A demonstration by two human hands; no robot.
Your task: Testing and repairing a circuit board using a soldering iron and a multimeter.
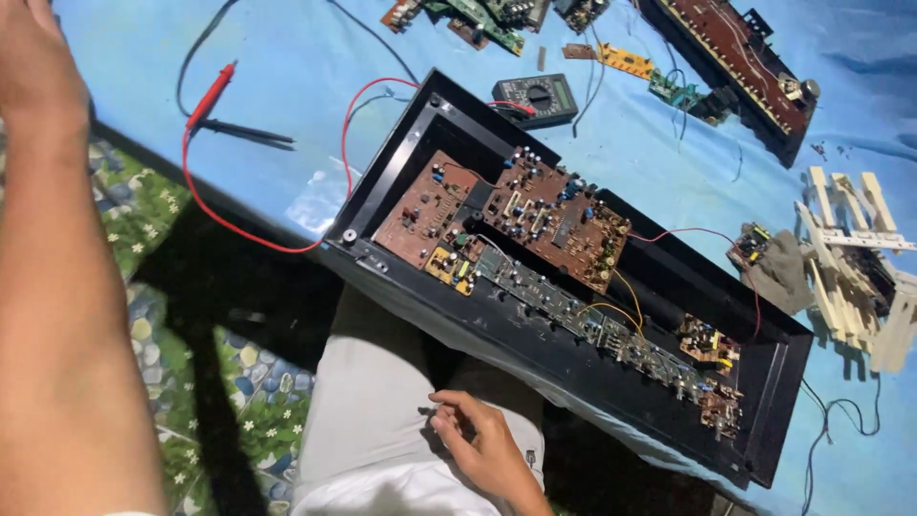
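A long black open case [401, 167] lies across the blue cloth [296, 57], its near edge over my lap. Inside it are brown circuit boards [554, 215] and a row of greenish boards [592, 330] joined by red and yellow wires. My right hand [482, 444] rests on my grey shorts [373, 420] just below the case, with fingertips pinched together and nothing seen in them. My left forearm rises along the left edge. My left hand [33, 57] is up at the top left corner, cut off by the frame.
A black multimeter [540, 96] sits behind the case, with its red probe [210, 96] and black probe [248, 134] lying to the left. Loose boards [487, 24], a long dark panel [745, 57] and pale slatted parts [850, 258] lie around. A floral mat [143, 220] covers the floor.
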